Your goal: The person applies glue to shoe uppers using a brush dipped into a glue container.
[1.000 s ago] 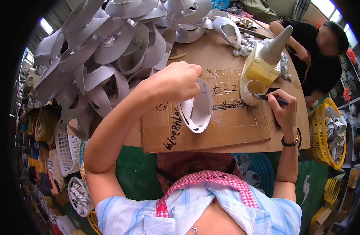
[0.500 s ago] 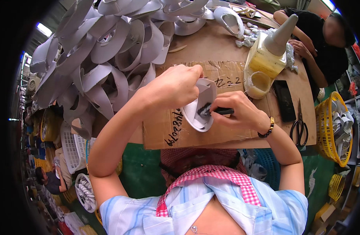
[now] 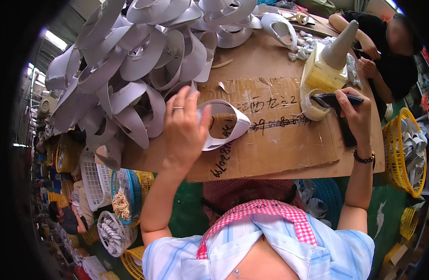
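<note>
On the cardboard sheet (image 3: 280, 144): left hand (image 3: 184, 128) pinches a white, curved shoe upper (image 3: 224, 126). Right of it, right hand (image 3: 356, 112) grips a dark brush (image 3: 335, 99) over the glue tub (image 3: 312, 105).

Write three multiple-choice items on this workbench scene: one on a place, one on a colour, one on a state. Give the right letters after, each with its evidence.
1. Where does the yellow glue bottle stand?
A. by the right hand
B. under the table
C. in the yellow basket

2. What colour is the shoe upper at the left hand?
A. red
B. white
C. green

3. What is the right hand doing?
A. lying flat and empty
B. holding scissors
C. holding a dark brush

Answers:
1 A, the bottle sits on the cardboard sheet just beside that hand.
2 B, it matches the white pile behind.
3 C, the fingers pinch the brush at the small cup below the bottle.
</note>
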A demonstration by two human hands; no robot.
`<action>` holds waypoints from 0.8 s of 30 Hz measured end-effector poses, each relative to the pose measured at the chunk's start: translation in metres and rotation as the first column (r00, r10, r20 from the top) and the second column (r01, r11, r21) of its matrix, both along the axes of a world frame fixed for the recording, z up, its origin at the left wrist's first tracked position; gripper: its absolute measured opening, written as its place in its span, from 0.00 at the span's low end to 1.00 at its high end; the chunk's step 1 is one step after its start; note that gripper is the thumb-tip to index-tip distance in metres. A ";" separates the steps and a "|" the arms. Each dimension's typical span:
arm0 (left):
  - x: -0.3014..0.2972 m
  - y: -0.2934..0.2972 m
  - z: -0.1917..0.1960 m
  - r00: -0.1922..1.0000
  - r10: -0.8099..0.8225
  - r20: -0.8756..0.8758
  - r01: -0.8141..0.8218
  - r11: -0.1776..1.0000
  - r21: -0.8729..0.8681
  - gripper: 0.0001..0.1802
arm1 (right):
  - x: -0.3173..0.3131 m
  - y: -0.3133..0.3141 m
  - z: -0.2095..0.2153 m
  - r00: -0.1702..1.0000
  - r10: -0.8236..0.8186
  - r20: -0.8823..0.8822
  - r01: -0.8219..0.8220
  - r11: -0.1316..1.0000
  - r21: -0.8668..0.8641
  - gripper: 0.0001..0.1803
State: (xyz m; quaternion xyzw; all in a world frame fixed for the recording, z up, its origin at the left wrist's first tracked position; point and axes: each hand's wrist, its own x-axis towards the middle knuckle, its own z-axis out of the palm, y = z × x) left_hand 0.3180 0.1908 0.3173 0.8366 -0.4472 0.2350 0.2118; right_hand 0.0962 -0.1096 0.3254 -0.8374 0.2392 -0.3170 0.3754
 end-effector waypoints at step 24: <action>-0.033 0.034 -0.081 -0.045 -0.815 -0.577 -0.837 0.346 -0.424 0.10 | 0.005 0.071 -0.036 0.907 0.299 0.296 -0.418 0.723 0.550 0.17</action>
